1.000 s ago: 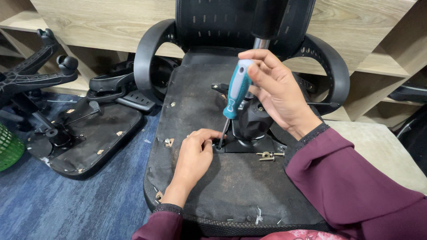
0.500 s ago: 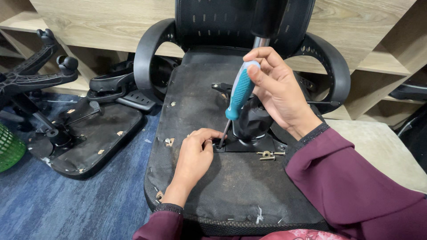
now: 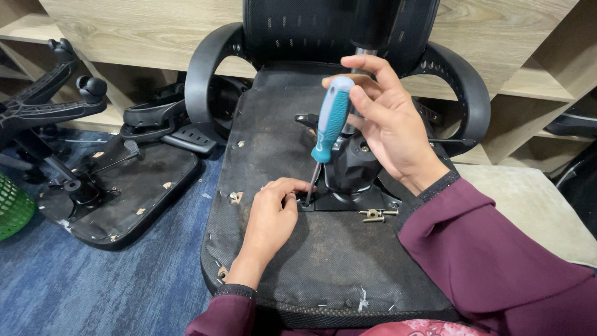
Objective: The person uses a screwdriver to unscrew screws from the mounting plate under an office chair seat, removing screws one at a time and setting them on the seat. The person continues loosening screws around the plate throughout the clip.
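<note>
An office chair lies upside down, its black fabric seat underside [image 3: 280,267] facing me. A black tilt mechanism [image 3: 354,171] is mounted at its middle. My right hand [image 3: 385,124] grips the teal and white handle of a screwdriver [image 3: 329,121], whose tip stands in a screw at the mechanism's left front corner. My left hand [image 3: 273,218] rests on the seat with its fingertips pinched around the screwdriver's shaft near the tip. Two loose brass bolts [image 3: 375,215] lie just right of the mechanism plate.
Black armrests [image 3: 202,74] curve up on both sides of the seat. A second detached seat base [image 3: 124,193] and a chair's wheeled star base [image 3: 56,99] lie left on blue carpet. A green basket [image 3: 12,208] sits at the left edge. Wooden shelving runs behind.
The screwdriver handle has tilted slightly back to the left, and my right hand's fingers have shifted their grip around it. My left hand stays put at the tip.
</note>
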